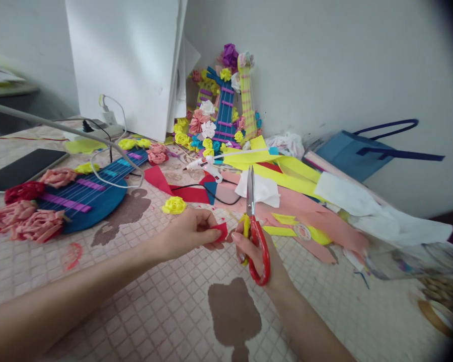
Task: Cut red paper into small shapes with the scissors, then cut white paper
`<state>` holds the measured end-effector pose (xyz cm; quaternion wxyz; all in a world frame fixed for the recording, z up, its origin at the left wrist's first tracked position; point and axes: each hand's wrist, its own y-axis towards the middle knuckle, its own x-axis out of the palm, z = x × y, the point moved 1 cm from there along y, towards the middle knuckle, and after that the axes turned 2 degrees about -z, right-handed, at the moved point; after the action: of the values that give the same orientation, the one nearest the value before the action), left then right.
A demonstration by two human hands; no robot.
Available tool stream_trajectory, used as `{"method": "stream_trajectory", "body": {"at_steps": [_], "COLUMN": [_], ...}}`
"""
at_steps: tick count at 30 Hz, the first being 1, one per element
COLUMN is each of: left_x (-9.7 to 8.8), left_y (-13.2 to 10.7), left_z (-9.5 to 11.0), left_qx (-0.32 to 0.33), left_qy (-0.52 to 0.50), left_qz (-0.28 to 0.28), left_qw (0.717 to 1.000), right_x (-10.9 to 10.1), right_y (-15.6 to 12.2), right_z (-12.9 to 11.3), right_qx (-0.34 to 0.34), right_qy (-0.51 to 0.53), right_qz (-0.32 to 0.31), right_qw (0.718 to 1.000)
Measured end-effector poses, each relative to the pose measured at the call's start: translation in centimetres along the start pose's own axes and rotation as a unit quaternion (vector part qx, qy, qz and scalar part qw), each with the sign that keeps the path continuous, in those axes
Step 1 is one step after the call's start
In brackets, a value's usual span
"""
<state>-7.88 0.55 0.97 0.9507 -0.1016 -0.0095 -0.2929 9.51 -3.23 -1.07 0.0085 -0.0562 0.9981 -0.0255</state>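
Between the thumb and fingers of my left hand (189,232) is a small piece of red paper (222,230). My right hand (268,254) is wrapped round scissors (251,193) with red and yellow handles. Their blades point up and away, close together. The red piece lies just left of the scissor handles. Beyond my left hand rests a yellow paper rose (174,205). A red paper strip (157,179) lies behind that rose. On the left, a blue guitar-shaped craft (98,203) carries purple bars and pink and red paper roses (24,192).
A white glue gun (206,163) lies mid-table with its black cord. Pink paper (305,211), yellow strips (298,171) and white sheets spread to the right. Flower-covered guitars (225,108) lean on the wall. A blue bag (355,153), phone (24,168) and power strip (94,132) stand around.
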Motion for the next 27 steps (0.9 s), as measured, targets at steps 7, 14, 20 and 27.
{"method": "stream_trajectory", "body": {"at_steps": [7, 14, 20, 27], "left_x": [0.6, 0.0, -0.7, -0.6], "left_y": [-0.4, 0.3, 0.6, 0.5], "left_z": [-0.7, -0.8, -0.5, -0.8], "left_qx": [0.025, 0.046, 0.083, 0.088], "left_qy": [0.111, 0.113, 0.137, 0.189], "left_qz": [-0.045, -0.021, -0.010, -0.020], "left_qw": [0.992, 0.992, 0.987, 0.978], "right_x": [0.4, 0.5, 0.4, 0.6], "right_y": [0.2, 0.2, 0.2, 0.1], "right_z": [-0.1, -0.1, 0.1, 0.0], "right_qx": [0.014, 0.037, 0.046, 0.036], "right_qy": [0.012, -0.012, -0.062, -0.048], "right_qz": [0.004, 0.029, -0.005, -0.030], "right_qw": [1.000, 0.999, 0.997, 0.998]}}
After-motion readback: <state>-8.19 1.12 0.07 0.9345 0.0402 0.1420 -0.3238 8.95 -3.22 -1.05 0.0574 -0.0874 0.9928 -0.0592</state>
